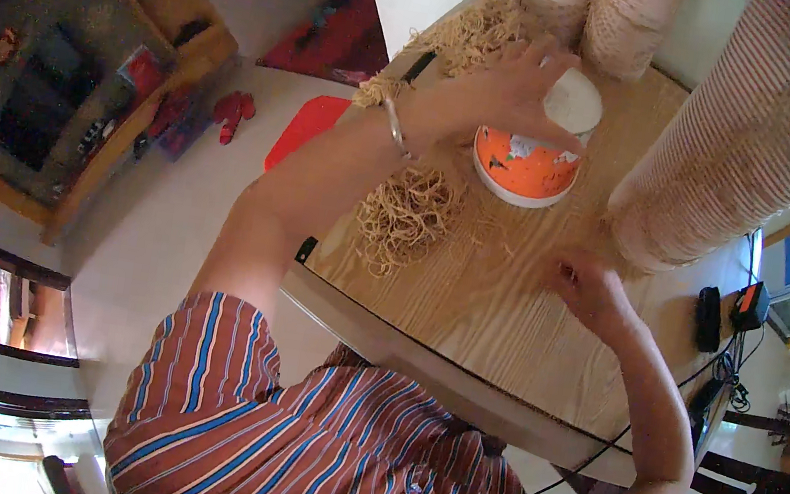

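Tan bands (409, 219) lie loose, apparently unused; columns (733, 143) look finished. Your left hand (513, 92) splays around a white disc (575, 101), your right hand (595, 293) curls; whether either grips is unclear.

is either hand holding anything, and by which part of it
Cannot be told: the left hand is around the white round object, grip unclear; the right hand is curled, contents unclear.
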A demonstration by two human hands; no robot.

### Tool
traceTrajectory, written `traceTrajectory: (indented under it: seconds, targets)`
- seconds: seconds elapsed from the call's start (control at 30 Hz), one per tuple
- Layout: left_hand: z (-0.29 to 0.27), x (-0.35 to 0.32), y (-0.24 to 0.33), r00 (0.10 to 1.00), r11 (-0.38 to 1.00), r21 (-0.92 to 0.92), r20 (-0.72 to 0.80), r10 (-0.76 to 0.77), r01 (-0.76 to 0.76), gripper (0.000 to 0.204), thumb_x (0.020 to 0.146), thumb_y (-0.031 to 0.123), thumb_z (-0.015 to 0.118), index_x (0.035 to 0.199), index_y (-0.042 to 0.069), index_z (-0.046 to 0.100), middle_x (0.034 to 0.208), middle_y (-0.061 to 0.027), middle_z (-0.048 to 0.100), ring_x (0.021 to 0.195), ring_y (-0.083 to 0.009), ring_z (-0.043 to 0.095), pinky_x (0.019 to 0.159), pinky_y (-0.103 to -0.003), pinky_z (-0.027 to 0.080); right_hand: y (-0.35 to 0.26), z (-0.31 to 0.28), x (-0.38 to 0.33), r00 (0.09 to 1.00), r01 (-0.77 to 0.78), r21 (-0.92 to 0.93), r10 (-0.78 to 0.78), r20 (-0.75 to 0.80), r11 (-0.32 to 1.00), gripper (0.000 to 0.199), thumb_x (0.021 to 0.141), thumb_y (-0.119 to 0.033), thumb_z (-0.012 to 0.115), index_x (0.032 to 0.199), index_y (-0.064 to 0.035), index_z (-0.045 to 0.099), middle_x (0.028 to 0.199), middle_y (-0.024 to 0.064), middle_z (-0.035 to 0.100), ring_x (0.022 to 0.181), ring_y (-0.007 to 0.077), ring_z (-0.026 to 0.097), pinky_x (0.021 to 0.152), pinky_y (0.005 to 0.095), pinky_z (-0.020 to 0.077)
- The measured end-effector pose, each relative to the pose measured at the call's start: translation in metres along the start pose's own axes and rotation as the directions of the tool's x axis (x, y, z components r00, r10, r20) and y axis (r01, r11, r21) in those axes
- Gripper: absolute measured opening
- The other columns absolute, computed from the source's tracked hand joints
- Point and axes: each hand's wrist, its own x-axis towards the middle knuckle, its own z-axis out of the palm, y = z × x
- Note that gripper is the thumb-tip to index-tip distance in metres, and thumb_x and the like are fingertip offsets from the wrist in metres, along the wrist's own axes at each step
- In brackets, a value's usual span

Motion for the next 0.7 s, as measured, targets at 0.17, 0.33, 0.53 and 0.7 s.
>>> traceTrajectory:
  seconds: [0.17,0.33,0.53,0.7]
  targets:
    - [0.011,0.014,0.002,0.999,0.994,0.103,0.023,-0.045,0.042,0.119,0.056,0.074,0.068,0.146,0.008,0.026,0.146,-0.0242,0.026,0.135,-0.0462,0.023,0.109,-0.051,0.027,0.025,0.014,0.014,0.975,-0.073,0.248,0.122,-0.187,0.966,0.014,0.09,-0.016,0.055,0.097,-0.0042,0.056,0.073,0.0061,0.057,0.064,0.0206,0.057,0.058,0.0333,0.0475]
    - [-0.003,0.013,-0.015,1.0,0.998,-0.067,0.017,-0.018,0.019,0.116,0.056,0.068,0.073,0.143,0.005,0.029,0.144,-0.0238,0.027,0.134,-0.0411,0.029,0.109,-0.045,0.03,0.022,0.01,0.034,0.852,-0.317,0.752,0.522,-0.042,0.578,0.023,0.09,-0.027,0.061,0.097,-0.0047,0.059,0.071,0.0007,0.057,0.056,0.0133,0.053,0.052,0.0287,0.0449]
    - [-0.024,0.016,-0.033,1.0,0.987,-0.156,-0.001,0.023,-0.023,0.104,0.062,0.056,0.078,0.141,0.005,0.033,0.139,-0.0224,0.036,0.129,-0.0345,0.039,0.105,-0.041,0.036,0.014,0.015,0.061,0.883,-0.115,0.989,0.467,0.059,0.091,0.026,0.09,-0.03,0.063,0.101,-0.0072,0.059,0.076,0.001,0.059,0.062,0.0101,0.055,0.055,0.0262,0.0459]
    - [-0.039,0.007,-0.042,0.999,0.933,-0.36,0.047,0.0,0.017,0.086,0.075,0.039,0.075,0.143,0.009,0.031,0.136,-0.0165,0.042,0.129,-0.0283,0.039,0.106,-0.04,0.035,0.001,0.009,0.075,0.943,0.073,0.996,0.328,-0.052,-0.051,0.015,0.088,-0.019,0.065,0.095,-0.0086,0.056,0.073,-0.0003,0.058,0.061,0.0121,0.055,0.058,0.0274,0.0468]
